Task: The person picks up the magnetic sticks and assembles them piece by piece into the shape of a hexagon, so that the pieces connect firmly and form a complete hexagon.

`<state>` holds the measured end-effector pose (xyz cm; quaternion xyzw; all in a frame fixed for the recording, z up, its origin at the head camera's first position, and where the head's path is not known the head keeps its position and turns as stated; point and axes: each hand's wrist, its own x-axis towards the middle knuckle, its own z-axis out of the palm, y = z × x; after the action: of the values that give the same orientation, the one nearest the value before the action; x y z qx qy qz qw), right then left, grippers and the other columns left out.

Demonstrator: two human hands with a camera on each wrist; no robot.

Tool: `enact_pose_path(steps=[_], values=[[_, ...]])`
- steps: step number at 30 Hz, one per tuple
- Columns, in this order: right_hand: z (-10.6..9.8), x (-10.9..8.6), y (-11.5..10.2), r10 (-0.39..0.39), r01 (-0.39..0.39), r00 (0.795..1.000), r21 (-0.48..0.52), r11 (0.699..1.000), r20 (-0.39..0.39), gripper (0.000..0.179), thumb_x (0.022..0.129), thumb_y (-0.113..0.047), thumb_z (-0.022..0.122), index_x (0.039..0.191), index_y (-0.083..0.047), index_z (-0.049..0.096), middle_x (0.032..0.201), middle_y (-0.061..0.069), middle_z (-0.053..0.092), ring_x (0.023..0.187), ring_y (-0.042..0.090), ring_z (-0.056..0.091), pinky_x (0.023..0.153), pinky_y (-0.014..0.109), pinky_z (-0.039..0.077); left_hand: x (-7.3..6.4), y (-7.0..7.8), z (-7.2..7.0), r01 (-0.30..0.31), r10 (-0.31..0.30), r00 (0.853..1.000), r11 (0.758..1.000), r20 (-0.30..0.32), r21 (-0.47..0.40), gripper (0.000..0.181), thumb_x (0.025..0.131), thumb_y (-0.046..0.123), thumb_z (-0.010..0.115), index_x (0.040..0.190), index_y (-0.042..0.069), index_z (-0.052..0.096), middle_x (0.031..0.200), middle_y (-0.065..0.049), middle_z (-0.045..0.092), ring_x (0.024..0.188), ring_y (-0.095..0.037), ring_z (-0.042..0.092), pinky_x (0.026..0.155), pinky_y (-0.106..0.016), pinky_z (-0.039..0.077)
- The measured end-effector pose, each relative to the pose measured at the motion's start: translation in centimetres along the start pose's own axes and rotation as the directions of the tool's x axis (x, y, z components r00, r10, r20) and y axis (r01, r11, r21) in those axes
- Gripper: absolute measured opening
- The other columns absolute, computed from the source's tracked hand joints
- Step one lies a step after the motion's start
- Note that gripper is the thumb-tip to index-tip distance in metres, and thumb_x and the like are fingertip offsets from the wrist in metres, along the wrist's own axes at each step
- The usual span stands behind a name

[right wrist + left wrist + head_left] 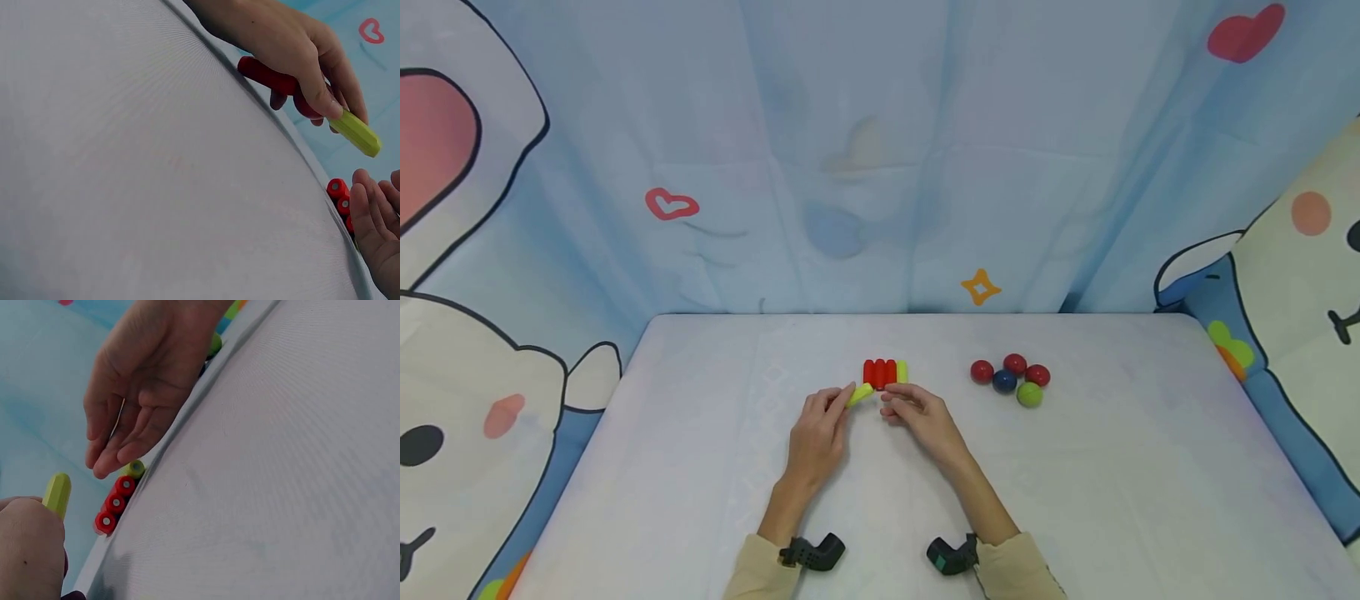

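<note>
My left hand [818, 433] pinches a short yellow-green rod [860, 394] between thumb and fingers. In the right wrist view, a red rod [267, 75] and a rounded red piece [306, 106] show under that hand's palm; how they are joined or held is partly hidden. Loosely bent, the fingers of my right hand [928, 421] hold nothing and hover close to a row of rods. Three red rods [880, 372] lie side by side in this row, with another yellow-green rod [902, 372] at its right end. Grey dots mark their ends in the left wrist view.
To the right of the row, a cluster of balls lies on the white table [1112, 483]: three red balls [982, 372], a dark blue ball [1004, 382] and a green ball [1030, 394]. A blue patterned curtain [880, 167] hangs behind the table's far edge.
</note>
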<state>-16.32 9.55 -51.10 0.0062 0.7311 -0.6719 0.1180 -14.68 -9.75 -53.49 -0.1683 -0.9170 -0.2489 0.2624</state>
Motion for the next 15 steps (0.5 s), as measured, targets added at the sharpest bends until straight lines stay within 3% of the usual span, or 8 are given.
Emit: enact_pose_path(steps=[6, 15], values=[[-0.5, 0.0, -0.2, -0.012, 0.012, 1.000, -0.029, 1.000, -0.005, 0.032, 0.097, -0.019, 0.058, 0.127, -0.007, 0.061, 0.118, 0.015, 0.069, 0.095, 0.020, 0.071, 0.084, 0.023, 0.057, 0.2, 0.3, 0.2, 0.067, -0.068, 0.997, 0.997, -0.020, -0.043, 0.042, 0.089, 0.018, 0.069, 0.130, 0.014, 0.062, 0.109, -0.005, 0.062, 0.095, -0.018, 0.056, 0.066, -0.026, 0.057], [-1.5, 0.0, -0.5, 0.014, -0.016, 0.999, -0.052, 0.999, -0.046, 0.033, 0.098, -0.023, 0.057, 0.128, -0.010, 0.060, 0.117, 0.011, 0.070, 0.097, 0.020, 0.071, 0.087, 0.025, 0.056, 0.0, 0.2, 0.1, 0.080, -0.082, 0.996, 0.996, -0.033, -0.037, 0.031, 0.092, 0.013, 0.065, 0.122, 0.012, 0.065, 0.109, -0.004, 0.066, 0.099, -0.019, 0.060, 0.072, -0.030, 0.059]])
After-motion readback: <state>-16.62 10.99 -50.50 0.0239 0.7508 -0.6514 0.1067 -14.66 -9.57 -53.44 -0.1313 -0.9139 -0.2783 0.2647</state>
